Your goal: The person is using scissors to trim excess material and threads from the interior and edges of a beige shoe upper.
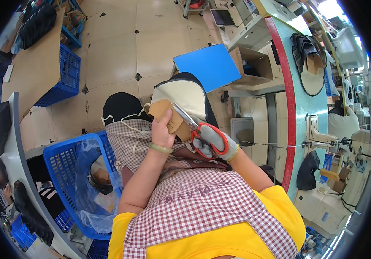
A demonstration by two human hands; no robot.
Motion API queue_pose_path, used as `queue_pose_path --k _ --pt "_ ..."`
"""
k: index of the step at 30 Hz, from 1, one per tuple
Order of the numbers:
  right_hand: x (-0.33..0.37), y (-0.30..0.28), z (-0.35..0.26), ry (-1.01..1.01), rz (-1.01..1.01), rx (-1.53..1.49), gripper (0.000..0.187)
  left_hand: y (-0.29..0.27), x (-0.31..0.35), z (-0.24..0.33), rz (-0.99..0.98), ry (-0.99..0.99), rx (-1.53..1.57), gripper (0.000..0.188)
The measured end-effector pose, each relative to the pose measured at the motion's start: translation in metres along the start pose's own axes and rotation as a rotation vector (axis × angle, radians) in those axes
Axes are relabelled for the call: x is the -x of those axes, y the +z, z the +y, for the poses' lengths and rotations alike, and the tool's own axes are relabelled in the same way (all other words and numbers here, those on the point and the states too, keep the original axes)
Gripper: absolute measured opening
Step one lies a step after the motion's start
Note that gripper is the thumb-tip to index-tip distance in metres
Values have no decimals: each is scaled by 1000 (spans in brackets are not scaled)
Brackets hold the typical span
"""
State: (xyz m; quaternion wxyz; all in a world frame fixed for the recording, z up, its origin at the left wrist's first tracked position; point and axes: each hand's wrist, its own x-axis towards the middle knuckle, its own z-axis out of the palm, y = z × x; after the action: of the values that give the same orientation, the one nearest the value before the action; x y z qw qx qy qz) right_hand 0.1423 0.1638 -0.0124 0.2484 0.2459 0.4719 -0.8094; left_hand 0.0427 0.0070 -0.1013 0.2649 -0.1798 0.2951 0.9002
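My bare left hand, a pale green bangle at its wrist, pinches a stiff tan piece with small print on it. My right hand, in a grey-white work glove, grips red-handled scissors. Their blades point up and left and lie against the tan piece's right side; I cannot tell how far apart they are. Beyond, a cream-faced piece with black edging rests over my lap, its lower part hidden by my hands. A thin pale strip trails to the left of the tan piece.
To my left stands a blue plastic basket lined with clear plastic, with dark and tan pieces inside. A blue-topped box sits ahead. On the right runs a green workbench with a red edge, bearing stacked black pieces and a sewing machine.
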Motion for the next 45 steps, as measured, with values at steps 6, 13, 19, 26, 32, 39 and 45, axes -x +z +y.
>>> queue_pose_path --k 6,13,19,26,32,39,45 --pt "-1 -2 -3 -12 -9 34 47 1 2 -2 -14 9 15 36" --pt "-2 5 -7 -32 2 9 46 -1 3 -3 -16 22 7 37" --pt "-8 -1 -7 -37 -22 0 51 -1 1 -3 -57 34 -16 34" --pt "-2 17 -22 -13 -24 297 62 -12 -3 0 -66 30 -22 33" --pt "16 20 -24 35 -129 343 66 0 2 23 -59 100 -45 33" --pt "26 20 -41 -58 -189 158 76 9 0 44 -305 416 -720 25" --pt "12 10 -27 -167 -152 139 83 -25 -2 34 -240 282 -718 28"
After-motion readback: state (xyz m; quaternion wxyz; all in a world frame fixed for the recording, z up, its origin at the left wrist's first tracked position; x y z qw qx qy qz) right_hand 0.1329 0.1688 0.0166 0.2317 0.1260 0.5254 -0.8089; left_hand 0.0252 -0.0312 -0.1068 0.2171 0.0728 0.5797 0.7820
